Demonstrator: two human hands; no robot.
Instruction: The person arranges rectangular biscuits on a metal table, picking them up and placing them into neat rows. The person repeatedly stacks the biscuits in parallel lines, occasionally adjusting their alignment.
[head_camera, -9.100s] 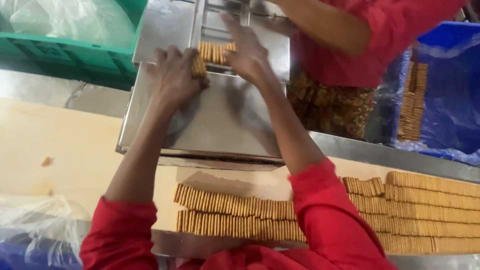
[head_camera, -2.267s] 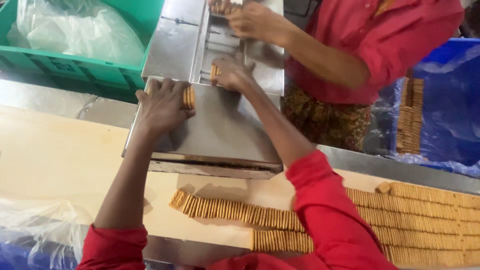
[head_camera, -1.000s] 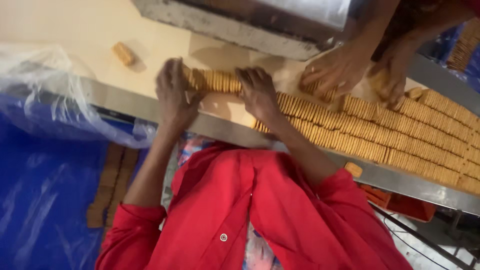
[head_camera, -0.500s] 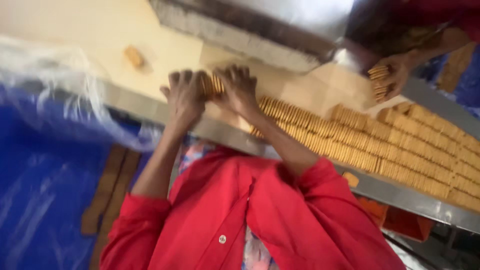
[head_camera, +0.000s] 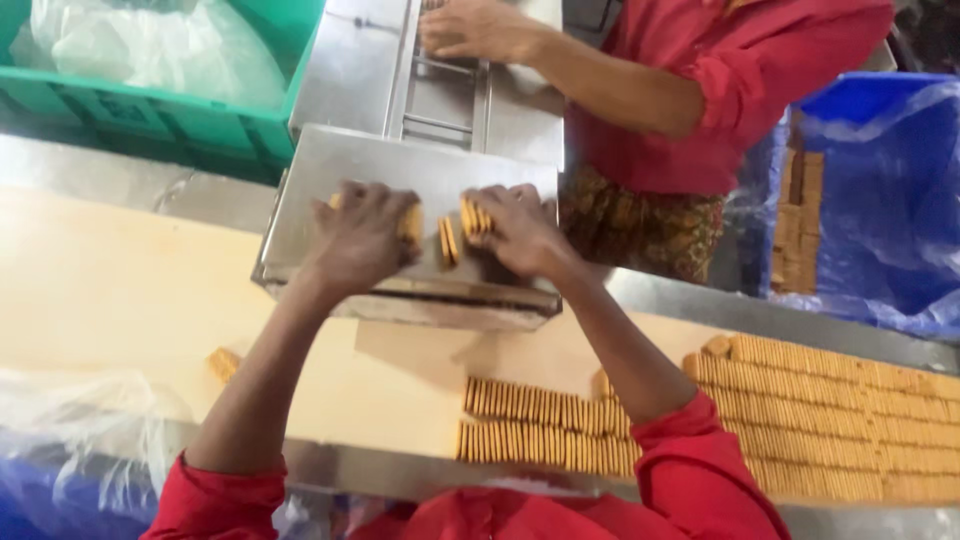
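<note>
Steel tray underneath — biscuits are clamped between left hand and right hand; even inward pressure should be kept, rows upright.

Below my hands I see a pale conveyor belt carrying rows of upright biscuits, more packed rows to their right, and one loose biscuit lower left. A steel tray under my palms bears a few biscuits.
</note>
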